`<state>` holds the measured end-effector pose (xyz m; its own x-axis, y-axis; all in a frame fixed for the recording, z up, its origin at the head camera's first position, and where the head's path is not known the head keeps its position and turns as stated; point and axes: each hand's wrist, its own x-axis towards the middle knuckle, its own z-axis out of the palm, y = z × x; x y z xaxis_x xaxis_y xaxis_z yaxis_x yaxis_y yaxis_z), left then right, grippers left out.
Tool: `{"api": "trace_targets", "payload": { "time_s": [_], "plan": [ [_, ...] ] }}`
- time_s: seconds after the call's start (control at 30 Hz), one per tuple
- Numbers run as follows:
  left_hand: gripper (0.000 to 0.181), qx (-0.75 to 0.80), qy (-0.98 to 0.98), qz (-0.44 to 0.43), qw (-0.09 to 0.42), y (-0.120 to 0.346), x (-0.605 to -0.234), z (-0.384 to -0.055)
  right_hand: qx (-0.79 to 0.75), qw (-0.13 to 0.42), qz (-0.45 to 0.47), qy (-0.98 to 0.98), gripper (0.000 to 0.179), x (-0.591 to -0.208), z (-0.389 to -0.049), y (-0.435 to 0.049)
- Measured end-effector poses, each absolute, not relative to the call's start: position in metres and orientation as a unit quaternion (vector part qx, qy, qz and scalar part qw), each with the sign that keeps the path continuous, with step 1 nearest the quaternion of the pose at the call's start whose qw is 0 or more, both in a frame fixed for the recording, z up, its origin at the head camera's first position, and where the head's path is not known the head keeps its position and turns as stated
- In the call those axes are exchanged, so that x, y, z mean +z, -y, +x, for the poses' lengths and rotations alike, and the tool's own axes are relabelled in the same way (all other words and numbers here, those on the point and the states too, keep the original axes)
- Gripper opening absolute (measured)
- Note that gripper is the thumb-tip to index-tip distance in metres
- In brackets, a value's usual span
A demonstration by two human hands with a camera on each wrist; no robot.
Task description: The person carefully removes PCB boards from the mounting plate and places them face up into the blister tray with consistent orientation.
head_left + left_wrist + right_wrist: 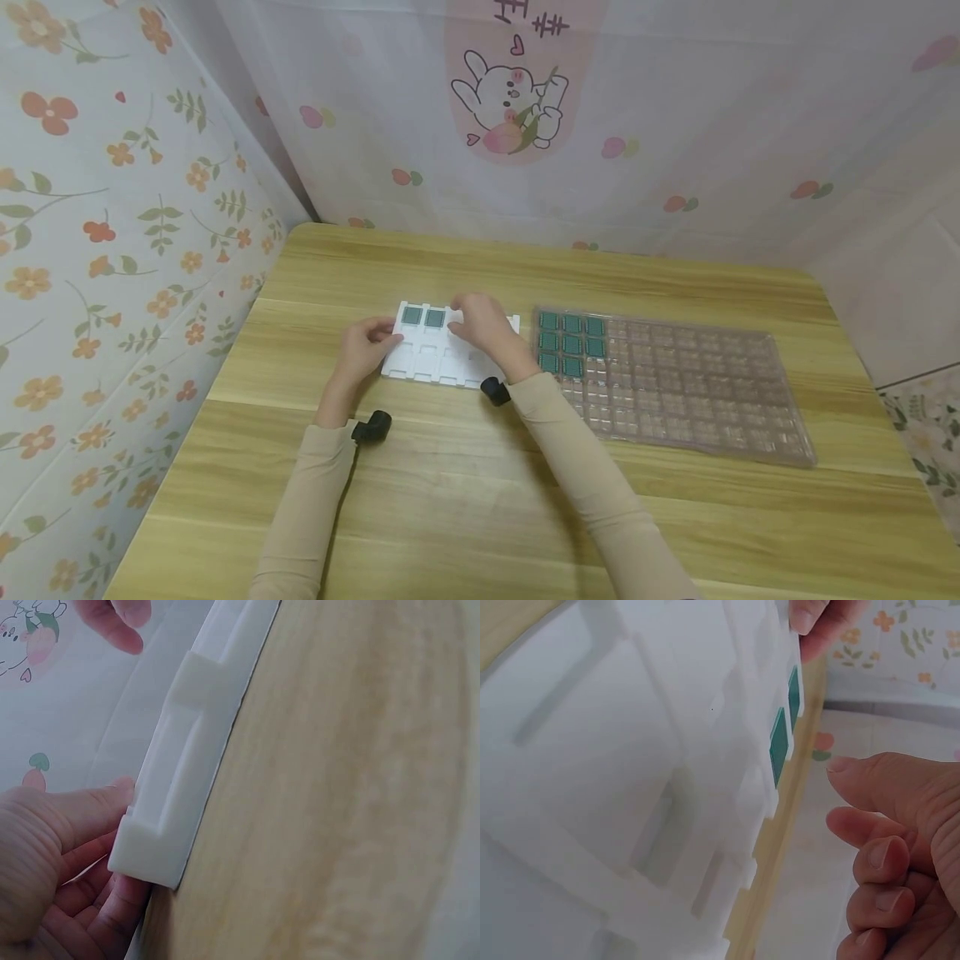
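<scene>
My left hand (358, 354) grips the left edge of a white compartment tray (426, 350), its thumb and fingers at the tray's corner in the left wrist view. Two green square chips (411, 315) lie in the far row's left compartments. Above the far side of the tray, just right of these chips, is my right hand (483, 321). Its fingers are loosely bent, with a gap between thumb and forefinger and nothing held, as the right wrist view shows. That hand and wrist hide the tray's right part in the head view.
A large clear compartment tray (697, 375) lies to the right, close to the white one. Several green chips (572, 343) fill its far left corner. Both trays rest on a wood-grain table (450, 500), with printed curtains (652, 167) behind and at the left.
</scene>
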<state>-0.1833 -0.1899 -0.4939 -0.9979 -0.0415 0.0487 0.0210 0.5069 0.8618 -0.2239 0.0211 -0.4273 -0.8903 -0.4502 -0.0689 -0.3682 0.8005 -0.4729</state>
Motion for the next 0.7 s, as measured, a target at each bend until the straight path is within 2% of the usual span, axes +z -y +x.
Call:
{"api": "trace_targets", "payload": {
  "time_s": [0.3,0.7],
  "plan": [
    [0.031,-0.498,0.867,0.011,0.024,0.19,-0.492,-0.182,-0.214,0.106,-0.215,-0.947,0.032,-0.431,-0.229,-0.011],
    [0.031,-0.496,0.868,0.007,0.029,0.19,-0.493,-0.184,-0.201,0.1,-0.22,-0.949,0.029,-0.441,-0.233,0.0]
  ]
}}
